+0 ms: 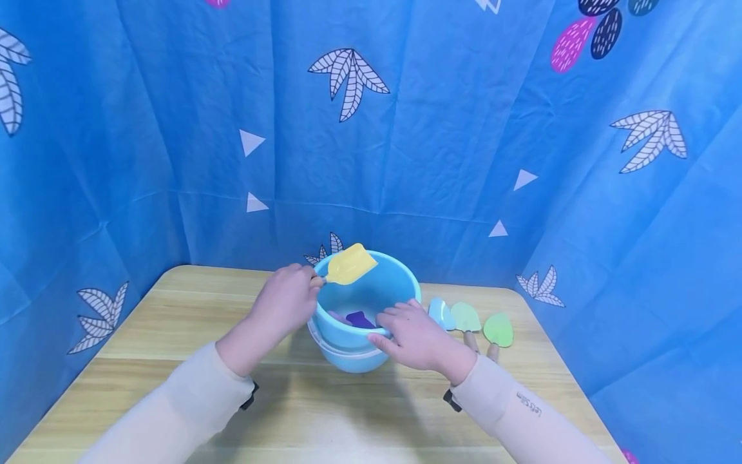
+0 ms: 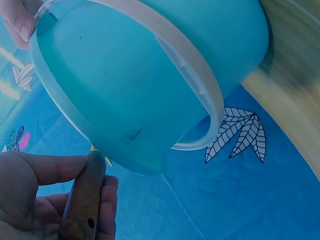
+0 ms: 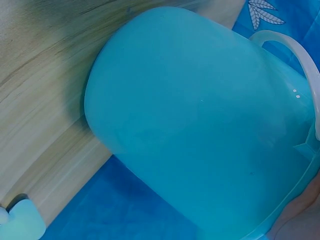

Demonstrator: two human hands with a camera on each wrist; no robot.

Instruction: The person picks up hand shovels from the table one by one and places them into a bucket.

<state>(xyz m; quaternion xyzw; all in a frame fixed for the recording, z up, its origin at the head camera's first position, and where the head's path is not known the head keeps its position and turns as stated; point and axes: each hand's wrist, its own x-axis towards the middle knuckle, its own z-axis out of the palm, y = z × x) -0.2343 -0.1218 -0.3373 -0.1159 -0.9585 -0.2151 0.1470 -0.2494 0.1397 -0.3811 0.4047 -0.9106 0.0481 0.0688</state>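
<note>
A light blue bucket (image 1: pixel 353 363) stands on the table, its pale carrying handle (image 2: pixel 200 60) hanging down the outside. My left hand (image 1: pixel 286 295) holds a small yellow toy shovel (image 1: pixel 351 265) by its wooden handle (image 2: pixel 84 197). The yellow blade is over the bucket's far left rim. At the near right rim, my right hand (image 1: pixel 413 336) grips the bucket, fingers over the edge and thumb outside. Down inside lie a dark purple piece (image 1: pixel 361 319) and a lilac one (image 1: pixel 339 317), partly hidden by the near wall.
Right of the bucket lie a light blue shovel (image 1: pixel 442 314), a pale green shovel (image 1: pixel 466 316) and a brighter green shovel (image 1: pixel 498 329), side by side. The wooden table (image 1: pixel 191 322) is enclosed at the back and sides by a blue patterned curtain (image 1: pixel 324 161).
</note>
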